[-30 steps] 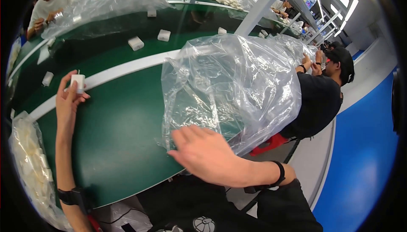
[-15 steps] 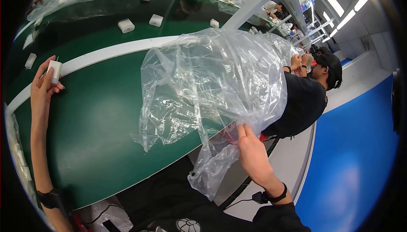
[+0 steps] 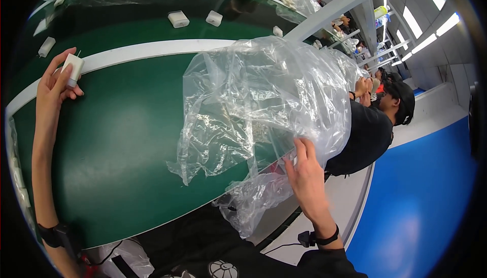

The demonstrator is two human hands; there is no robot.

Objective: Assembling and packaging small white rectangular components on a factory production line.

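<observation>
My left hand (image 3: 53,86) is closed round a small white plug-in charger (image 3: 74,69) with metal prongs, above the white rail at the left of the green work surface. At the right, a large clear plastic bag (image 3: 228,100) lies crumpled over the surface, and part of it hangs below the front edge. My right hand (image 3: 308,179) is at the bag's near right side, its fingers stretched out against the film and its thumb apart from them.
Beyond the white rail (image 3: 152,49), several white chargers lie on a dark green belt (image 3: 147,31), one of them a block (image 3: 178,19). A person in black (image 3: 368,131) works close by on the right. A slanted grey post (image 3: 345,6) rises behind the bag.
My right hand has moved up slightly along the bag, and its fingers have spread. The hanging film has shifted upward. My left hand still holds the charger, and the view has shifted a little.
</observation>
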